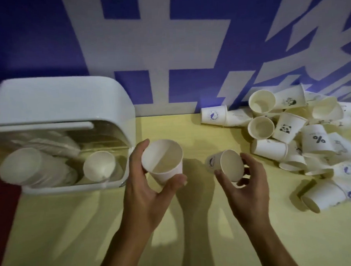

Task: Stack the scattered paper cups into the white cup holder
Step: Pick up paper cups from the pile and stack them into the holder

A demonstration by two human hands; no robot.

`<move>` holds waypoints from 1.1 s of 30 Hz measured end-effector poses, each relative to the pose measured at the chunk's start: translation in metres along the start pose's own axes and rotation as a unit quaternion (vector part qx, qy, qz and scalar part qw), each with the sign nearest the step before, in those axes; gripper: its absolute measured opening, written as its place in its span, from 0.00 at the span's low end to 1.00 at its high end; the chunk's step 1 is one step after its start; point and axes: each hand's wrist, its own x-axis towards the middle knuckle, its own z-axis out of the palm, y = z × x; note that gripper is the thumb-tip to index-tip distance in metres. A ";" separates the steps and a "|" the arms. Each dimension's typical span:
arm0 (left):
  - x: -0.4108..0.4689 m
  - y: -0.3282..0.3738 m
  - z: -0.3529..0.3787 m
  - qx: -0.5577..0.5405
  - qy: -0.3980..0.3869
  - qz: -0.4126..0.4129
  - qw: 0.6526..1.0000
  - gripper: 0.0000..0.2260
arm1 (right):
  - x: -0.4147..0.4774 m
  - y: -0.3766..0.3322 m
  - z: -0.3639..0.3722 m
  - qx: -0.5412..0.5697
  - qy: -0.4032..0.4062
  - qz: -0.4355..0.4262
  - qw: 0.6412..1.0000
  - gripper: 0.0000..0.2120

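My left hand (pixel 144 186) grips a plain white paper cup (pixel 161 159) by its side, mouth facing up toward me. My right hand (pixel 247 186) holds a smaller-looking paper cup (pixel 226 163) with a blue print, tilted with its mouth toward me. Both cups hang above the yellow table, a short gap between them. The white cup holder (pixel 59 109) stands at the left, its front open, with stacked cups (pixel 31 169) and another cup (pixel 99 165) lying inside. A heap of scattered paper cups (pixel 303 135) lies at the right.
The yellow table (pixel 74 227) ends against a blue wall with large white lettering (pixel 157 53). A dark red strip (pixel 2 200) runs along the table's left edge. One cup (pixel 322 196) lies on its side at the near right of the heap.
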 end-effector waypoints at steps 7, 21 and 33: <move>-0.018 -0.015 -0.115 0.006 -0.007 0.026 1.000 0.33 | -0.071 -0.100 0.040 0.056 -0.070 -0.052 0.995 0.25; 0.014 -0.048 -0.183 -0.041 0.010 0.046 0.998 0.30 | -0.125 -0.150 0.097 0.065 -0.113 -0.062 0.990 0.27; 0.052 -0.077 -0.153 0.067 -0.032 0.049 0.996 0.36 | -0.111 -0.142 0.097 0.089 -0.121 -0.067 0.986 0.26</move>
